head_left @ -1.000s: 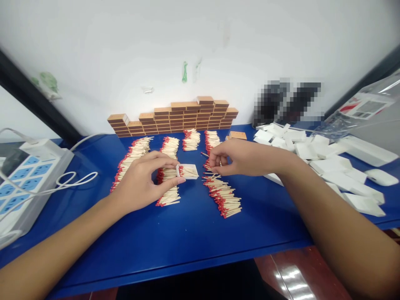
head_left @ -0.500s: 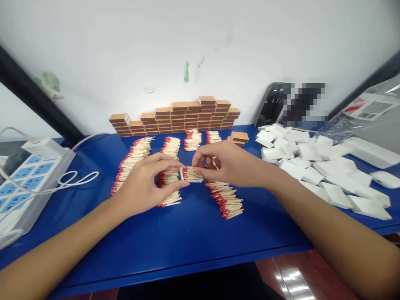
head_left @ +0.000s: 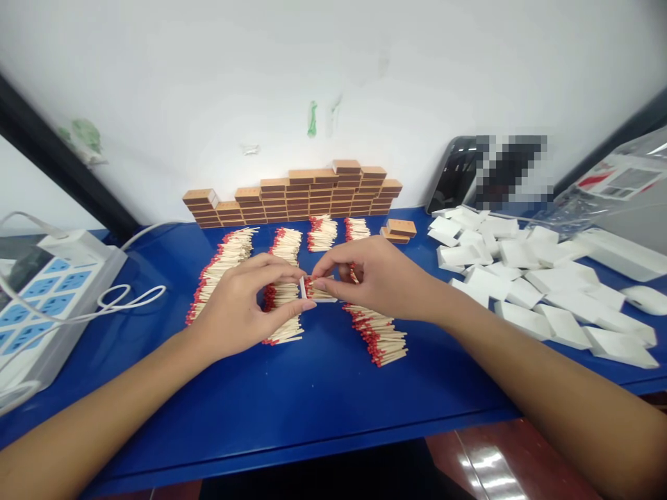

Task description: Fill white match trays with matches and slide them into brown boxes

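Note:
Between the thumb and fingers of my left hand (head_left: 237, 309) is a small white matchbox tray (head_left: 319, 299), gripped by its left end just above the blue table. Red-tipped matches (head_left: 309, 285) lie inside it. The pinched thumb and fingertips of my right hand (head_left: 383, 278) are over the tray on the matches, hiding part of them. Rows of loose matches spread around both hands: a long row (head_left: 211, 281) to the left, another (head_left: 286, 305) behind my left fingers, and one (head_left: 379, 337) below my right hand. Two smaller piles (head_left: 322, 234) lie farther back.
A stepped wall of closed matchboxes (head_left: 297, 201) stands against the white wall, with two loose matchboxes (head_left: 401, 228) to its right. White empty trays (head_left: 521, 257) are heaped at right near a mouse (head_left: 646, 298). A power strip (head_left: 52, 298) with cables occupies the left side.
My right fingertips have moved slightly left, farther over the tray toward the match heads. The left hand keeps its grip on the tray in the same place.

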{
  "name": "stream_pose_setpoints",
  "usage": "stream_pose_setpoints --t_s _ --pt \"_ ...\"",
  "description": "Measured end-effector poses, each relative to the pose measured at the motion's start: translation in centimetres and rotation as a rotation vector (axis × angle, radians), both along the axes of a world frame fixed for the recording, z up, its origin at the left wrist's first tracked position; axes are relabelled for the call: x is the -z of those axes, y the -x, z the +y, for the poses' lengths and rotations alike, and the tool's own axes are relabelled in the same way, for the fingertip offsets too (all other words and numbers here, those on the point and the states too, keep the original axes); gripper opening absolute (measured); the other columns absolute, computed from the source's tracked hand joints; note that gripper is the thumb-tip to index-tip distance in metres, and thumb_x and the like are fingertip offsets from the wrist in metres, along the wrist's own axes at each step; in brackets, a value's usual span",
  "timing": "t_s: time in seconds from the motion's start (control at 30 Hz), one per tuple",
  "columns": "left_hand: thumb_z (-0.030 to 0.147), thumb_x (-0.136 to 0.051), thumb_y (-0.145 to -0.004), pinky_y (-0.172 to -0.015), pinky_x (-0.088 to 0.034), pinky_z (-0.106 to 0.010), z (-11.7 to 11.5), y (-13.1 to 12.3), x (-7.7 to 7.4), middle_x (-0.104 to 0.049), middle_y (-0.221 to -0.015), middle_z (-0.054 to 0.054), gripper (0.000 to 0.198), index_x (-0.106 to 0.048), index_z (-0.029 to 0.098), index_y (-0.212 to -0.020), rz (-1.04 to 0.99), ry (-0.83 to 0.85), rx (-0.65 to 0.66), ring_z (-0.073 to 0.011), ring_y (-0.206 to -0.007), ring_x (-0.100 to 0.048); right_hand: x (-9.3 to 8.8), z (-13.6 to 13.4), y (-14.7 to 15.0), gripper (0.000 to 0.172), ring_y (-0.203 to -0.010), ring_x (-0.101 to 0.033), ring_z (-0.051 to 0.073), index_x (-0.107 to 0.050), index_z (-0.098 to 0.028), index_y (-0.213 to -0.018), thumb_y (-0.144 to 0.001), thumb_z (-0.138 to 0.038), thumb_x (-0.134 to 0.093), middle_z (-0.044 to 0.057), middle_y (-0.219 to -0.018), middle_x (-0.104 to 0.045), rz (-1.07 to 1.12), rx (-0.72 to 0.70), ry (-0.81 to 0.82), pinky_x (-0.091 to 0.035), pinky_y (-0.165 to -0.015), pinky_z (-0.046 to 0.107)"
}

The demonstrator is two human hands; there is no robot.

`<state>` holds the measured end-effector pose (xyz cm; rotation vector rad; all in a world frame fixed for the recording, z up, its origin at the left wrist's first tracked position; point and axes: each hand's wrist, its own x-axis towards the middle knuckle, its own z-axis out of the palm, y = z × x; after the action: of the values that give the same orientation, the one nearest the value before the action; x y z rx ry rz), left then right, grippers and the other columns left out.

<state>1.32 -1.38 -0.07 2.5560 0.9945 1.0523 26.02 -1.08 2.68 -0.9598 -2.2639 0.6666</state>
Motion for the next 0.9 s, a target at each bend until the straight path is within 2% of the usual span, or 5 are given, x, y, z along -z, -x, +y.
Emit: stream_pose_setpoints --t_s 0.2,0.33,0.53,0.7,0.9 --pt "0.042 -0.081 -0.087 -0.094 -0.058 -0.036 0.1 0.0 -0.1 -0.077 -0.109 -0.005 0.029 -0.076 0.023 -0.109 0.004 -0.009 -0.014 -0.0210 -0.100 -0.072 -0.6 0.0 -0.1 0.011 -0.069 -0.054 0.013 -0.079 -0.021 -0.090 -0.093 -0.028 -0.070 0.002 -0.083 -0.072 0.005 0.033 -0.033 -0.041 -0.063 0.029" --pt "0.041 -0.081 -0.088 -0.094 -0.057 -0.035 0.0 -0.1 -0.2 -0.077 -0.109 -0.003 0.027 -0.076 0.024 -0.108 0.007 -0.020 -0.012 -0.0200 -0.101 -0.072 -0.8 -0.1 -0.1 0.012 -0.066 -0.052 0.012 -0.078 -0.020 -0.090 -0.094 -0.026 -0.069 0.001 -0.080 -0.071 0.059 0.067 -0.005 -0.040 -0.063 0.029" --pt "0.039 -0.083 -0.086 -0.094 -0.058 -0.033 0.0 -0.1 -0.1 -0.077 -0.109 -0.004 0.029 -0.076 0.023 -0.109 -0.015 -0.033 -0.004 -0.0196 -0.101 -0.073 -0.1 0.2 0.0 0.010 -0.066 -0.053 0.011 -0.078 -0.021 -0.095 -0.095 -0.026 -0.070 0.000 -0.081 -0.071 0.010 -0.013 -0.061 -0.040 -0.062 0.027" --pt "0.039 -0.083 -0.086 -0.094 -0.058 -0.034 0.1 0.0 -0.1 -0.078 -0.108 -0.005 0.028 -0.076 0.022 -0.107 -0.026 -0.038 -0.010 -0.0205 -0.101 -0.073 -0.7 0.4 -0.9 0.012 -0.065 -0.053 0.011 -0.075 -0.020 -0.093 -0.096 -0.028 -0.067 0.000 -0.080 -0.070 -0.018 0.034 -0.099 -0.039 -0.062 0.028" --pt "0.038 -0.082 -0.087 -0.092 -0.058 -0.034 0.2 0.0 -0.2 -0.078 -0.106 -0.004 0.025 -0.075 0.022 -0.105 -0.027 -0.052 -0.004 -0.0201 -0.100 -0.073 -1.7 0.3 -1.6 0.012 -0.067 -0.054 0.013 -0.073 -0.020 -0.083 -0.090 -0.029 -0.071 0.000 -0.076 -0.067 -0.166 -0.015 0.003 -0.037 -0.062 0.028"
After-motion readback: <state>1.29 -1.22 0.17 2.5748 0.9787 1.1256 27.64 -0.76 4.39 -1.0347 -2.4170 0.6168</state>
